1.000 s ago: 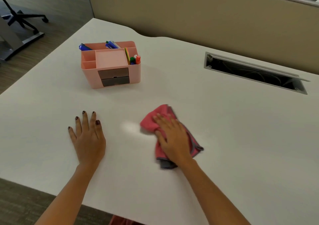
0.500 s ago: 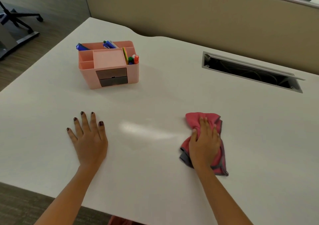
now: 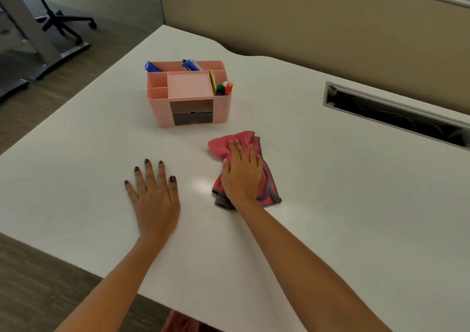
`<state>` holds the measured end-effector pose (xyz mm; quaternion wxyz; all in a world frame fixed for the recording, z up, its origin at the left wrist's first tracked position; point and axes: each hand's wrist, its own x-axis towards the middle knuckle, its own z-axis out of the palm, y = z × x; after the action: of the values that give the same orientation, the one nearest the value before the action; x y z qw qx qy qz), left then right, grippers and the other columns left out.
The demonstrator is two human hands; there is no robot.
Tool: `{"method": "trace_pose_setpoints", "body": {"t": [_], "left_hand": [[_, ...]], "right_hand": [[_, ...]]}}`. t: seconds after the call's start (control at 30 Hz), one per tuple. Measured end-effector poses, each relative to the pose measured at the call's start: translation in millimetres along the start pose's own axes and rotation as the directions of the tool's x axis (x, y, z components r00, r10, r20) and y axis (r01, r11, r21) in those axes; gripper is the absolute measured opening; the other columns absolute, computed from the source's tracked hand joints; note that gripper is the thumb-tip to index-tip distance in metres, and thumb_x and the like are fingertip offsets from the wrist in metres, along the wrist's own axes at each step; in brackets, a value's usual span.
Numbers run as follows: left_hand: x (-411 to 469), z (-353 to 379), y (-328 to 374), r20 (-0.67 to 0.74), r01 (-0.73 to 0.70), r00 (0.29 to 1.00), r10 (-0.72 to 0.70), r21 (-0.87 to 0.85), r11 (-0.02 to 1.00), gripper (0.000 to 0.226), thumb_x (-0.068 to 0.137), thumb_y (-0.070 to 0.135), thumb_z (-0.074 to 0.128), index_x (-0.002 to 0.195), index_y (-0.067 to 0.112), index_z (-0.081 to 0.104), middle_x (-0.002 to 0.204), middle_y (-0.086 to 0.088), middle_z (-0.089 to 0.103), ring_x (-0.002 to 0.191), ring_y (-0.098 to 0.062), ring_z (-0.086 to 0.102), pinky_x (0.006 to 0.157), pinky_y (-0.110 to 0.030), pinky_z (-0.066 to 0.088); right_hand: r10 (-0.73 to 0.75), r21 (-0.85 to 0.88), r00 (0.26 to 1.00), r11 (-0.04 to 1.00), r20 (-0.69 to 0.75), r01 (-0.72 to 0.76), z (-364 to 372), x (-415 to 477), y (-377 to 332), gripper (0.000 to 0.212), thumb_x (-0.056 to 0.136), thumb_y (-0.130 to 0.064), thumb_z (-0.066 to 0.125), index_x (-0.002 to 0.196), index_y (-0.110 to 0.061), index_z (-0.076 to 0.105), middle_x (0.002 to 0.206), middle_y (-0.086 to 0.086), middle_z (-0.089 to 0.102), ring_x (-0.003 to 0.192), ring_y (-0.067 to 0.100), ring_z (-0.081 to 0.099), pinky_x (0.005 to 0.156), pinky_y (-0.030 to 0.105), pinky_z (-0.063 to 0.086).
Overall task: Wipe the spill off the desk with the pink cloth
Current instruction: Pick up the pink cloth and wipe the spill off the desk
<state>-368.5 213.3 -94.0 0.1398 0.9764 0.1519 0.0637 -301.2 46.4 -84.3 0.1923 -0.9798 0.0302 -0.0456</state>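
A pink cloth (image 3: 267,186) with grey edging lies bunched on the white desk (image 3: 343,204), just in front of the organizer. My right hand (image 3: 241,173) presses flat on top of it, fingers straight and pointing away from me. My left hand (image 3: 153,194) rests palm down on the bare desk to the left of the cloth, fingers spread. Between the two hands a faint shiny patch (image 3: 203,185) shows on the desk surface; I cannot tell whether it is wet or a light reflection.
A pink desk organizer (image 3: 189,93) with pens and two small drawers stands behind the hands. A long cable slot (image 3: 396,114) is cut into the desk at the right. A beige partition runs along the back. An office chair (image 3: 54,5) stands on the floor at far left.
My right hand slid the cloth to the right, then back left and farther from me, nearer the organizer. My left hand stayed flat in place.
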Motion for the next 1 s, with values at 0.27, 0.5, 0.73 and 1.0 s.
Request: {"method": "trace_pose_setpoints", "body": {"t": [0.27,0.5,0.73,1.0], "left_hand": [[2.3,2.0,-2.0,-0.01,0.018,1.0,-0.019,-0.045,0.999,0.06,0.096,0.038,0.012,0.15,0.016,0.023,0.16,-0.01,0.015,0.149,-0.031,0.007,0.12,-0.052,0.0],[1.3,-6.9,-0.8,-0.104,0.056,0.989,-0.102,-0.375,0.925,0.056,0.097,0.033,0.014,0.15,0.017,0.025,0.156,-0.007,0.03,0.148,-0.025,0.015,0.121,-0.044,-0.001],[3.5,-7.9,-7.2,-0.12,0.056,0.984,-0.133,-0.499,0.865,0.052,0.099,0.03,0.014,0.142,0.02,0.04,0.151,0.002,0.039,0.147,-0.017,0.018,0.121,-0.038,0.0],[4.0,-3.5,-8.4,-0.127,0.042,0.986,-0.105,-0.425,0.904,0.049,0.102,0.028,0.016,0.141,0.017,0.044,0.153,0.001,0.037,0.147,-0.02,0.019,0.121,-0.04,0.002]], "right_hand": [[-0.338,0.157,0.93,0.936,0.144,0.316,24.5,41.7,-55.9,0.048,0.095,-0.02,0.039,0.142,-0.027,0.039,0.151,-0.003,0.038,0.141,0.021,0.029,0.12,0.039,0.017],[-0.639,0.42,0.73,0.747,0.242,0.515,12.9,21.3,-58.6,0.042,0.087,-0.01,0.048,0.123,-0.028,0.061,0.138,-0.008,0.055,0.135,0.013,0.04,0.115,0.044,0.026],[-0.719,0.57,0.646,0.651,0.254,0.501,-3.9,-23.0,-38.2,0.037,0.073,-0.005,0.045,0.09,-0.017,0.077,0.109,-0.005,0.073,0.12,0.014,0.054,0.109,0.038,0.033],[-0.686,0.737,0.663,0.608,0.301,0.294,-27.9,-49.1,2.4,0.029,0.055,0.004,0.044,0.054,-0.006,0.071,0.061,0.003,0.071,0.091,0.016,0.066,0.092,0.044,0.045]]}}
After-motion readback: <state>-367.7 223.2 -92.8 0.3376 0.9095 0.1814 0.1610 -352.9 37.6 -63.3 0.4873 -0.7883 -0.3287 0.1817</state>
